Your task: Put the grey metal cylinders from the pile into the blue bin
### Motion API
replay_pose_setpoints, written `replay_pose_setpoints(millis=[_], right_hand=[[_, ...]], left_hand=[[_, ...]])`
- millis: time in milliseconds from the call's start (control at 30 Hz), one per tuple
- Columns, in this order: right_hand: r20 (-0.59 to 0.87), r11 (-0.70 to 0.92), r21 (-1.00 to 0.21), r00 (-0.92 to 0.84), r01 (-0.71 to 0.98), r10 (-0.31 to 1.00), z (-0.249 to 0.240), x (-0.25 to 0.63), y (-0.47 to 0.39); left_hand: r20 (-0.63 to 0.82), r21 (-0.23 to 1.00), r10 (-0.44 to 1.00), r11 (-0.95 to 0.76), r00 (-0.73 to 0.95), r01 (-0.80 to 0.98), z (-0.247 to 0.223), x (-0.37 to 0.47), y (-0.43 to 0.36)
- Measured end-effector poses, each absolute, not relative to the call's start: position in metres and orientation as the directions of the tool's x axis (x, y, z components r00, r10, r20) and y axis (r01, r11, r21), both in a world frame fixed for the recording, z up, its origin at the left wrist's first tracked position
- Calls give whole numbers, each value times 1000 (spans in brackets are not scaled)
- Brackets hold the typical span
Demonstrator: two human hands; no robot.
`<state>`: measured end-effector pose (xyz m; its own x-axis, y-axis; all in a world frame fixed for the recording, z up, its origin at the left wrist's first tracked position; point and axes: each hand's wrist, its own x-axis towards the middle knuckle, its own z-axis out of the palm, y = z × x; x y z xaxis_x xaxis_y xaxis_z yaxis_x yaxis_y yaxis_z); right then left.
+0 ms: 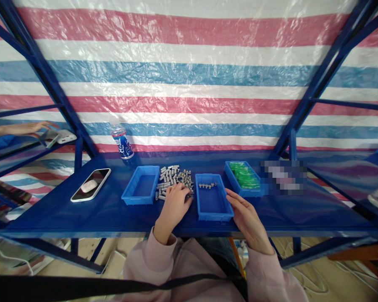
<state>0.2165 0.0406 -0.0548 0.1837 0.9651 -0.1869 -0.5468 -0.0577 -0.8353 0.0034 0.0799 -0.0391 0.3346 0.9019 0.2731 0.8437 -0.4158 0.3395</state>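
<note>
Our left hand [175, 204] bends over the metal pieces [168, 178]; we cannot tell whether it grips any. Our right hand [246, 216] touches the tray [211, 204] between our hands, its grip unclear. Small studs [207, 186] lie in that tray, beyond our fingertips.

Makeshift workshop bay. A worktop [97, 214] stands within a blue metal frame [51, 84], backed by striped plastic sheeting [189, 75]. Shallow blue trays [137, 201] and a heap of small metal pieces [167, 178] indicate bench work; a co-worker's hand [39, 127] appears beyond the frame, left.
</note>
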Motion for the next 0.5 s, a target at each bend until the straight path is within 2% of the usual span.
replay_pose_setpoints(millis=[167,267,400,500], right_hand=[[-188,-57,-837,188,-545,964,-55,216,41],[-182,-47,-842,200,-538,963,-55,216,41],[-188,-57,-840,192,-539,963,-55,216,41],[-191,-63,-842,187,-536,964,-55,216,41]], left_hand=[[283,462,885,-464,370,756,-28,-2,71],[283,590,872,-486,398,645,-21,-9,68],[304,806,905,-410,296,426,-17,-16,69],[231,949,946,-271,228,164,-17,-14,71]])
